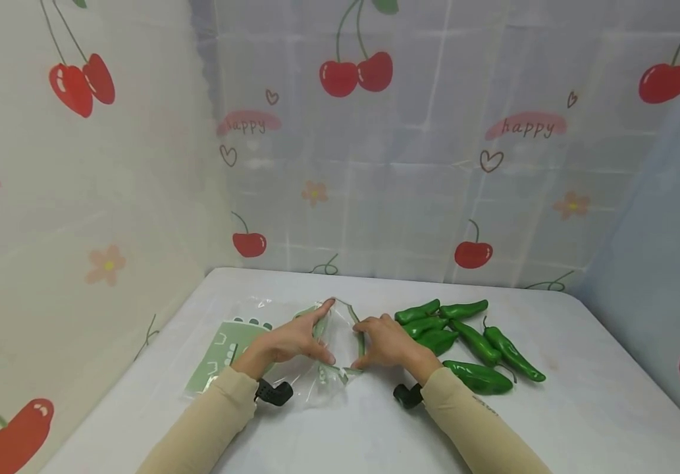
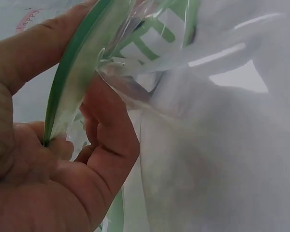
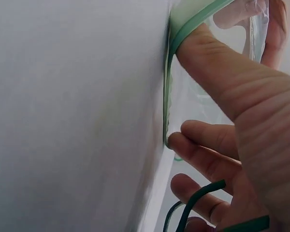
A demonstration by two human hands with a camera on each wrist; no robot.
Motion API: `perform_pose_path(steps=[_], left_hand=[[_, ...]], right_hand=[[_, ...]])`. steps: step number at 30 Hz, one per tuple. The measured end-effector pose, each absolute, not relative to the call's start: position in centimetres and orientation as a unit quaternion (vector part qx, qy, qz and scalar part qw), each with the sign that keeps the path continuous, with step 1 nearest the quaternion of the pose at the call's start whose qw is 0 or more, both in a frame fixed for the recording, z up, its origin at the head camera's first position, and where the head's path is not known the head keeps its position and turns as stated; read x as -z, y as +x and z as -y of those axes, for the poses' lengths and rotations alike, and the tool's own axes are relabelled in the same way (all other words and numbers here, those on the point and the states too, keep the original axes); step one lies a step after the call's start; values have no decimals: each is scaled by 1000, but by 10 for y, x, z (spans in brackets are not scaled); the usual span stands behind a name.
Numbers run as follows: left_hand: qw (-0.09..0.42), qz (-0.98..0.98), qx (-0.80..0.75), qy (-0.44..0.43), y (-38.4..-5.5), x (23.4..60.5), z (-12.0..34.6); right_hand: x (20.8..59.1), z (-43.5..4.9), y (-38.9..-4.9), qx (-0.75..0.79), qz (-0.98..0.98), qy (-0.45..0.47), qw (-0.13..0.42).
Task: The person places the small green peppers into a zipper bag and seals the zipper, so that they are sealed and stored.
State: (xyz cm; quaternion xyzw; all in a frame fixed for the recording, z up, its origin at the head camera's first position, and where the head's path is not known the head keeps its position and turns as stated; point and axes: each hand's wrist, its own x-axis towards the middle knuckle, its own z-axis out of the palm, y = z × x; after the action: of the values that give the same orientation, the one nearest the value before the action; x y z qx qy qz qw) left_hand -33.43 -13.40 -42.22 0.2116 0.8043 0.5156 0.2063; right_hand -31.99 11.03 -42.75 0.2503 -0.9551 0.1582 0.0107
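A clear plastic zip bag (image 1: 322, 392) with a green-edged mouth (image 1: 351, 313) lies between the two hands, its mouth spread into a wide loop. My left hand (image 1: 289, 342) is at the left of the mouth, thumb and forefinger stretched far apart against the rim. In the left wrist view the green rim (image 2: 63, 87) crosses in front of the fingers. From the right side, my right hand (image 1: 393, 345) touches the opposite rim with thumb and fingers apart. The right thumb (image 3: 212, 63) pushes against the green strip (image 3: 198, 19) in the right wrist view.
Several green peppers (image 1: 478, 376) lie on the white table (image 1: 576, 395) just right of the right hand. Left of the left hand is a flat, pale green printed package (image 1: 206, 368) in clear plastic. Cherry-patterned curtains (image 1: 375, 164) enclose the table's back and sides.
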Motion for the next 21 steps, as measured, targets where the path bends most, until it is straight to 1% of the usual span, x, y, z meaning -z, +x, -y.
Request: perform_pose_path(steps=[3,7,15,21], left_hand=[[201,-811,-508,207,-332,422,131],[207,-810,-510,203,-331,421,130],[216,-812,-508,191,-328,418,126],[220,-812,-511,177,-327,417,125]], right_hand=[[427,-111,-319,-157,953,258,16],[425,-111,-319,-167,950,263,16],[420,-112,-317,-214,944,249,-9],[414,-113,-319,-244,936,253,-17]])
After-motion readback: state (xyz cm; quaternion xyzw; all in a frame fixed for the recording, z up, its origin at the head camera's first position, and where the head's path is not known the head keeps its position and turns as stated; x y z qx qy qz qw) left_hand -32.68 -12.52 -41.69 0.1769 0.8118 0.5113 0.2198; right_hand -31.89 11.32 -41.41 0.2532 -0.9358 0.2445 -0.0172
